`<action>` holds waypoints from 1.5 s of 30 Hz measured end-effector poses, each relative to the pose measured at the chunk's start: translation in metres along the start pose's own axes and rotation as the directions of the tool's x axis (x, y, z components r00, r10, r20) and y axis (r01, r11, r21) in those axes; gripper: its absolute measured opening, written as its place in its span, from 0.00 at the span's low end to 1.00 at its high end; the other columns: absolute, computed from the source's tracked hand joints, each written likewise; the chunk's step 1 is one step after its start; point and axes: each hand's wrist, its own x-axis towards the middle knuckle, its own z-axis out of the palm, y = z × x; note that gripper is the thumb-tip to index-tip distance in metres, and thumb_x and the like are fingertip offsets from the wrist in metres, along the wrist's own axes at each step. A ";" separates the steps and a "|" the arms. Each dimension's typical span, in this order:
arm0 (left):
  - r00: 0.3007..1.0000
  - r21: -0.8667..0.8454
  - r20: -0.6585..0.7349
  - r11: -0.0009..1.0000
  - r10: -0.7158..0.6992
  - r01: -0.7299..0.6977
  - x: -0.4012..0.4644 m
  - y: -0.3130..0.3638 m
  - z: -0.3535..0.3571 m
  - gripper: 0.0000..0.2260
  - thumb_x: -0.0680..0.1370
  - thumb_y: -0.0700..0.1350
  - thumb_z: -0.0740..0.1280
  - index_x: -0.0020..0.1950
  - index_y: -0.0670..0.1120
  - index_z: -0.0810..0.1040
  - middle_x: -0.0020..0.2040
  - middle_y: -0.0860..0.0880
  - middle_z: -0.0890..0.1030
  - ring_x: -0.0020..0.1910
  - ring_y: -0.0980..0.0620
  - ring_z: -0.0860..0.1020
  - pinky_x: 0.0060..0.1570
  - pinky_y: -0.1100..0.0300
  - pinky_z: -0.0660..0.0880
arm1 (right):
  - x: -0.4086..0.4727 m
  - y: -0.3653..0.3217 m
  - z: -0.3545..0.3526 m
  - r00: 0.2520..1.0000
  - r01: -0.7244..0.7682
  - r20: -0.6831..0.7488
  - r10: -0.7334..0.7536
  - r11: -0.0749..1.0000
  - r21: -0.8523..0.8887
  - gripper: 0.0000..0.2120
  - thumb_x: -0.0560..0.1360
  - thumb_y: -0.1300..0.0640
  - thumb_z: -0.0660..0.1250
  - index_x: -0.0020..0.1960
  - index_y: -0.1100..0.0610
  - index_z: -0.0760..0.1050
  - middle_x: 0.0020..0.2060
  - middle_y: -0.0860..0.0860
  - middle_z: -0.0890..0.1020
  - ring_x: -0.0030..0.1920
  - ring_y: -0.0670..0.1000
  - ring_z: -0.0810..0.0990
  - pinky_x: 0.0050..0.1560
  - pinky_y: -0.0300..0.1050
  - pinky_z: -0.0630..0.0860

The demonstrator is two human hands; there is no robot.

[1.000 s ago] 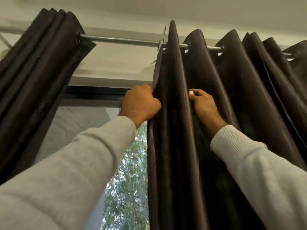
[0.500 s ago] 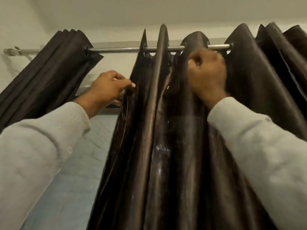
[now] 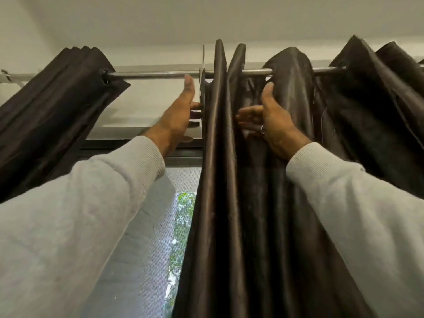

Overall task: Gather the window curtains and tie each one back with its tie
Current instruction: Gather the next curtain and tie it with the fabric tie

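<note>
**Fingers at the curtain head: risks and materials**

Fingers of my left hand (image 3: 177, 115) are straight and spread, thumb up near the rod, fingertips touching the leading edge of the right curtain (image 3: 229, 180); they hold nothing. My right hand (image 3: 273, 120) has its thumb hooked over a fold near the top and its fingers reaching into the pleats; whether they pinch cloth I cannot tell.

Risks, largest first. The right curtain is a long, heavy-looking panel, only partly gathered, with wide gaps between its eyelets further along. If I push it from one high point, I judge the folds may bunch unevenly and slide back open. The curtain rod (image 3: 156, 74) is a slim metal tube; an eyelet dragged at an angle could bind on it, and a hard tug might strain whatever carries the rod, which I cannot see clearly. The left hand, merely touching, could lose the slick edge. No tie is visible in this view, so tying has yet to begin.

Materials, largest first. Right curtain: dark brown, satin-like sheen, deep vertical pleats, stiff peaks above the rod. Left curtain (image 3: 57, 99): same cloth, duller in shade, packed tight at the rod's far end, well apart from my hands. Window (image 3: 149, 237): fine grey mesh, greenery beyond. Rod: smooth, round, bright. Both sleeves: pale ribbed knit.
</note>
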 end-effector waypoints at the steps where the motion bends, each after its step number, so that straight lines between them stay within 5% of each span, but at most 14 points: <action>1: 0.999 -0.017 -0.051 1.000 0.001 -0.002 0.001 0.001 -0.001 0.40 0.80 0.78 0.45 0.69 0.53 0.80 0.67 0.48 0.83 0.67 0.46 0.79 0.72 0.35 0.72 | 0.005 -0.004 -0.005 0.989 0.049 -0.135 -0.055 0.998 -0.044 0.41 0.79 0.23 0.47 0.50 0.53 0.87 0.50 0.56 0.89 0.52 0.56 0.86 0.65 0.56 0.79; 4: 0.990 -0.059 -0.135 0.997 0.036 -0.045 0.008 -0.001 -0.005 0.38 0.83 0.74 0.44 0.79 0.49 0.72 0.75 0.46 0.76 0.72 0.46 0.75 0.77 0.37 0.68 | 0.008 -0.013 -0.009 0.960 0.120 -0.247 -0.133 0.990 -0.068 0.44 0.68 0.15 0.47 0.47 0.51 0.83 0.46 0.52 0.87 0.51 0.56 0.85 0.65 0.63 0.80; 9: 0.998 -0.110 0.046 0.993 0.048 -0.043 0.007 0.008 0.013 0.43 0.82 0.75 0.40 0.62 0.49 0.86 0.48 0.51 0.88 0.53 0.51 0.84 0.60 0.49 0.78 | -0.008 -0.022 0.024 0.967 0.064 0.249 -0.062 0.998 -0.003 0.43 0.84 0.28 0.43 0.65 0.61 0.82 0.54 0.56 0.88 0.56 0.57 0.87 0.63 0.54 0.82; 12: 0.998 -0.112 -0.032 0.992 0.052 -0.056 0.013 0.010 0.011 0.41 0.82 0.75 0.42 0.62 0.49 0.85 0.50 0.51 0.87 0.55 0.50 0.83 0.60 0.47 0.78 | 0.001 -0.031 0.000 0.934 0.312 -0.120 -0.336 0.933 -0.180 0.29 0.85 0.35 0.56 0.48 0.58 0.84 0.43 0.58 0.87 0.43 0.58 0.87 0.48 0.61 0.85; 15: 0.994 -0.136 -0.111 0.990 0.018 -0.033 0.017 0.008 -0.004 0.41 0.81 0.77 0.45 0.74 0.49 0.78 0.68 0.47 0.81 0.67 0.47 0.79 0.70 0.37 0.74 | 0.012 -0.029 -0.047 0.697 0.238 -0.426 -0.576 0.747 -0.621 0.24 0.78 0.34 0.59 0.47 0.53 0.82 0.47 0.54 0.84 0.53 0.56 0.82 0.58 0.59 0.80; 19: 0.991 -0.138 -0.130 0.990 0.006 -0.025 0.019 0.007 -0.013 0.42 0.81 0.76 0.46 0.83 0.49 0.69 0.79 0.44 0.73 0.74 0.43 0.73 0.74 0.32 0.70 | 0.030 -0.014 -0.104 0.754 -0.015 -0.564 -0.336 0.850 -0.526 0.30 0.74 0.30 0.60 0.61 0.51 0.81 0.60 0.51 0.83 0.65 0.56 0.79 0.71 0.57 0.74; 23: 0.999 -0.137 -0.052 0.990 0.009 -0.016 0.021 0.011 -0.006 0.42 0.81 0.77 0.45 0.82 0.49 0.71 0.79 0.45 0.74 0.76 0.44 0.73 0.74 0.37 0.70 | 0.031 -0.006 -0.086 0.989 0.020 -0.147 0.012 0.976 0.217 0.36 0.80 0.27 0.58 0.57 0.58 0.86 0.49 0.56 0.88 0.48 0.55 0.87 0.56 0.51 0.82; 26: 1.000 -0.133 -0.003 0.991 0.021 -0.021 0.020 0.015 0.005 0.42 0.81 0.76 0.42 0.70 0.49 0.81 0.65 0.47 0.85 0.67 0.47 0.81 0.71 0.43 0.73 | 0.016 -0.010 -0.047 0.979 -0.043 0.201 0.031 0.997 0.057 0.46 0.81 0.25 0.44 0.63 0.61 0.83 0.54 0.57 0.88 0.54 0.57 0.86 0.57 0.51 0.76; 28: 0.999 -0.126 -0.022 0.991 0.032 -0.034 0.020 0.016 0.008 0.41 0.82 0.76 0.43 0.67 0.49 0.83 0.62 0.47 0.86 0.65 0.47 0.82 0.72 0.42 0.74 | 0.017 -0.013 -0.039 0.997 0.083 0.011 -0.083 0.997 -0.004 0.41 0.82 0.26 0.48 0.56 0.58 0.85 0.50 0.54 0.90 0.54 0.55 0.88 0.64 0.56 0.80; 32: 0.996 -0.113 -0.091 0.993 0.011 -0.021 0.020 0.017 0.000 0.42 0.80 0.78 0.46 0.76 0.49 0.76 0.72 0.46 0.79 0.70 0.45 0.78 0.73 0.34 0.72 | 0.032 -0.015 -0.054 0.847 0.208 -0.454 -0.277 0.958 -0.198 0.37 0.75 0.23 0.54 0.43 0.54 0.85 0.40 0.49 0.87 0.46 0.54 0.86 0.57 0.57 0.82; 35: 0.997 -0.091 -0.058 0.995 0.040 -0.045 0.018 0.017 0.002 0.42 0.81 0.77 0.45 0.78 0.48 0.75 0.70 0.47 0.81 0.68 0.47 0.79 0.74 0.37 0.72 | 0.031 -0.013 -0.038 0.970 0.119 -0.208 -0.124 0.992 -0.039 0.38 0.75 0.21 0.52 0.32 0.50 0.82 0.31 0.46 0.82 0.38 0.54 0.81 0.49 0.51 0.79; 39: 0.997 -0.090 0.061 0.995 0.041 -0.036 0.013 0.022 0.021 0.45 0.81 0.77 0.42 0.66 0.45 0.85 0.56 0.45 0.87 0.60 0.47 0.84 0.64 0.45 0.79 | 0.012 -0.019 0.007 0.962 -0.023 0.274 -0.024 0.986 0.165 0.40 0.82 0.26 0.46 0.59 0.57 0.82 0.45 0.53 0.89 0.47 0.52 0.88 0.60 0.52 0.81; 43: 0.999 -0.120 -0.042 0.992 0.019 -0.024 0.019 0.025 0.013 0.44 0.80 0.79 0.44 0.64 0.47 0.84 0.55 0.47 0.87 0.60 0.46 0.85 0.66 0.40 0.78 | 0.015 -0.048 -0.010 0.960 0.262 -0.112 -0.256 0.964 0.050 0.38 0.85 0.30 0.49 0.56 0.62 0.82 0.42 0.57 0.88 0.42 0.57 0.88 0.45 0.53 0.84; 45: 0.988 -0.139 -0.151 0.989 0.025 -0.046 0.026 0.023 0.000 0.41 0.80 0.78 0.46 0.66 0.48 0.81 0.61 0.46 0.85 0.63 0.44 0.83 0.68 0.36 0.76 | 0.017 -0.059 -0.035 0.727 0.459 -0.422 -0.542 0.840 -0.289 0.34 0.84 0.32 0.54 0.49 0.61 0.80 0.39 0.55 0.85 0.39 0.55 0.85 0.42 0.54 0.82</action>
